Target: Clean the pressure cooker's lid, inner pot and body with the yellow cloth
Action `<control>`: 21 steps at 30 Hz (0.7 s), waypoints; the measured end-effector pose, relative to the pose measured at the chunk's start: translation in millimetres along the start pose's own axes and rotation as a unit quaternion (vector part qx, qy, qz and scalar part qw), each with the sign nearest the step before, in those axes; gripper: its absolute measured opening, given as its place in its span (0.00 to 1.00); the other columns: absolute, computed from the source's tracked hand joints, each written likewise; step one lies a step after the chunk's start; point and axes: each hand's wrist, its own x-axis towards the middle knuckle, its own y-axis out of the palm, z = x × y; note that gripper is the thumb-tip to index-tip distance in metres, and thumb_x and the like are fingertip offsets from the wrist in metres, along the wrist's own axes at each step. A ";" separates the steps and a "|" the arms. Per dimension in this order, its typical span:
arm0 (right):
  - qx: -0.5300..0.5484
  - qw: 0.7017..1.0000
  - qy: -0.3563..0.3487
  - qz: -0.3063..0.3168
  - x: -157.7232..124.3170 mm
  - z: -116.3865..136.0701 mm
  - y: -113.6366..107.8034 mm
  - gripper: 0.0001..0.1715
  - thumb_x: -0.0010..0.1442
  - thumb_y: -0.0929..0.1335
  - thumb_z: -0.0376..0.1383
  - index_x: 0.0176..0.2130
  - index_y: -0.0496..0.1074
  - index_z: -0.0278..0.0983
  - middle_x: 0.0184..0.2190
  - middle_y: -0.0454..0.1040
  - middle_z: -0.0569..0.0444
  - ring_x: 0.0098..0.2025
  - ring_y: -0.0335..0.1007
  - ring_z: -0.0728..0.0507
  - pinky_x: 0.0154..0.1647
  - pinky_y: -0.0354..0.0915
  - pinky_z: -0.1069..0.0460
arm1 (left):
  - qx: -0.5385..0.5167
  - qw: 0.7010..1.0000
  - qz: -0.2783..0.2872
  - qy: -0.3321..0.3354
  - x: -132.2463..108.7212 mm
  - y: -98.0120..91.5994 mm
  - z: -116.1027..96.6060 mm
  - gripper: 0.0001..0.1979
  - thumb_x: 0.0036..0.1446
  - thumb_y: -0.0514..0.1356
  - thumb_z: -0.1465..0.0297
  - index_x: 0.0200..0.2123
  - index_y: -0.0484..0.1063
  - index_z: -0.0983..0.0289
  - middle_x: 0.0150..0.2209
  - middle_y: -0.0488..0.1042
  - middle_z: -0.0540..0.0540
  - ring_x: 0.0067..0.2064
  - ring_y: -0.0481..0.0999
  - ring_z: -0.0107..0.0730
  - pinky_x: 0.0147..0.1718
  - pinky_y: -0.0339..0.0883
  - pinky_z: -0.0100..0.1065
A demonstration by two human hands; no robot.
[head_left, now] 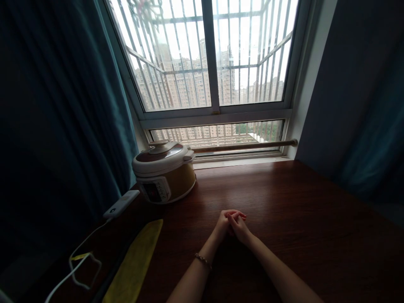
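My left hand (223, 219) and my right hand (240, 228) are clasped together above the dark reddish-brown wooden table (268, 202). Their fingers are folded round each other, and no object shows in or between them. The palms are hidden. A beaded bracelet (203, 261) circles my left wrist. Nearest to the hands, further back and to the left, stands a white and gold electric cooker (181, 181) with its lid on and a control panel at the front.
On the left lie a yellow cloth-like strip (135, 263), a white power strip (121, 204) and its looped white cable (74, 271). Blue curtains (116, 126) hang at the left. Behind the table is a barred window (214, 63) with a horizontal rail (246, 147) across its lower part.
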 end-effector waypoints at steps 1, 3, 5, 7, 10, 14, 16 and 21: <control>0.000 1.000 -0.001 0.000 0.1 -0.3 0.0 0.39 0.51 0.56 0.65 0.14 0.61 0.35 0.10 0.59 0.56 0.14 0.57 0.52 0.15 0.50 0.57 | 0.000 1.000 0.000 0.000 0.0 0.1 -0.2 0.22 0.52 0.57 0.57 0.40 0.76 0.70 0.34 0.77 0.62 0.18 0.68 0.24 0.09 0.55 0.22; 0.000 1.000 -0.002 0.001 0.1 -0.2 0.0 0.39 0.51 0.56 0.65 0.15 0.61 0.34 0.10 0.59 0.56 0.14 0.57 0.52 0.15 0.50 0.57 | -0.001 1.000 -0.002 -0.001 0.1 0.3 -0.6 0.22 0.52 0.56 0.57 0.40 0.76 0.70 0.34 0.77 0.62 0.18 0.68 0.24 0.09 0.55 0.23; 0.000 1.000 -0.003 0.002 0.1 0.2 -0.1 0.39 0.51 0.56 0.64 0.15 0.61 0.34 0.10 0.59 0.56 0.14 0.57 0.52 0.15 0.50 0.57 | -0.001 1.000 -0.002 -0.002 0.3 0.3 -0.7 0.22 0.51 0.56 0.57 0.40 0.76 0.69 0.35 0.77 0.62 0.19 0.69 0.25 0.09 0.55 0.23; 0.000 1.000 -0.003 0.005 0.2 0.1 -0.2 0.39 0.51 0.56 0.65 0.15 0.61 0.34 0.10 0.59 0.56 0.13 0.56 0.53 0.15 0.50 0.57 | -0.001 1.000 -0.002 -0.004 0.5 0.0 -0.3 0.23 0.51 0.56 0.57 0.40 0.76 0.69 0.36 0.77 0.62 0.20 0.70 0.27 0.09 0.56 0.23; -0.001 1.000 -0.002 0.005 0.7 -1.6 -0.3 0.39 0.51 0.56 0.64 0.16 0.62 0.34 0.10 0.59 0.57 0.13 0.56 0.53 0.14 0.50 0.57 | 0.001 1.000 -0.002 -0.006 0.7 -0.6 0.7 0.23 0.51 0.56 0.56 0.40 0.76 0.70 0.35 0.77 0.62 0.20 0.70 0.27 0.09 0.56 0.23; -0.001 1.000 -0.002 0.003 1.5 -4.5 0.0 0.38 0.52 0.56 0.64 0.18 0.62 0.34 0.10 0.60 0.57 0.13 0.57 0.53 0.14 0.51 0.58 | 0.004 1.000 -0.003 -0.009 0.9 -1.0 1.9 0.24 0.51 0.56 0.56 0.40 0.76 0.70 0.35 0.77 0.62 0.19 0.70 0.27 0.09 0.56 0.23; -0.001 1.000 -0.002 0.003 1.6 -5.0 0.4 0.38 0.52 0.56 0.64 0.18 0.62 0.34 0.10 0.59 0.57 0.13 0.56 0.53 0.14 0.51 0.58 | 0.006 1.000 -0.001 -0.011 1.1 -1.0 1.9 0.24 0.51 0.56 0.56 0.40 0.76 0.70 0.35 0.77 0.62 0.19 0.70 0.27 0.10 0.56 0.24; 0.000 1.000 -0.004 0.003 1.8 -4.3 0.8 0.38 0.52 0.56 0.64 0.18 0.62 0.34 0.10 0.58 0.57 0.13 0.56 0.53 0.14 0.50 0.58 | 0.008 1.000 0.001 -0.013 1.6 -1.3 1.8 0.24 0.51 0.56 0.55 0.40 0.76 0.69 0.35 0.77 0.62 0.20 0.70 0.27 0.10 0.55 0.23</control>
